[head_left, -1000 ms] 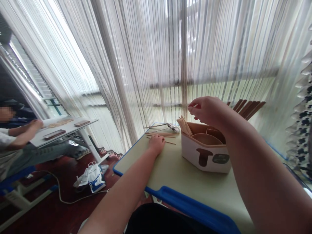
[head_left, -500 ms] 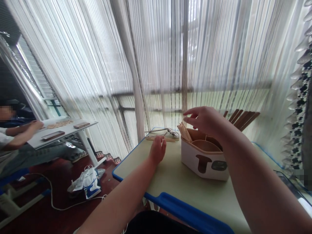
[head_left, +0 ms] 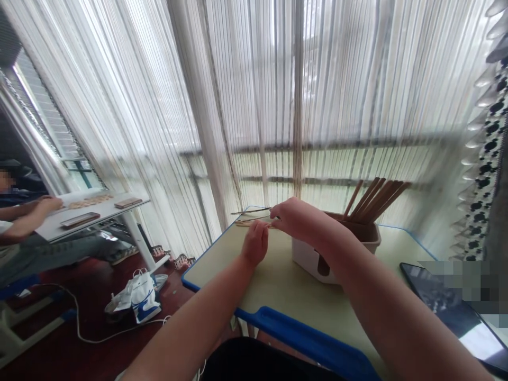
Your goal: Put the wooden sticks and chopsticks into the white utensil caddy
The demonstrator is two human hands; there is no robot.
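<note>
Now the right hand [head_left: 291,216] has come down beside the left hand [head_left: 255,244].

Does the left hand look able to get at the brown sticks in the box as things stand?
Probably not directly: the right hand and forearm cross the way from the left hand to the brown sticks, whose tops rise above the box.

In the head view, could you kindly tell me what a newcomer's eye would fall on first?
Probably the tall, sheer striped curtain filling most of the background. Next, the left hand and right hand, close together by thin sticks at the far side of the blue-edged table. Just right of them, brown sticks lean up out of a pale box.
</note>
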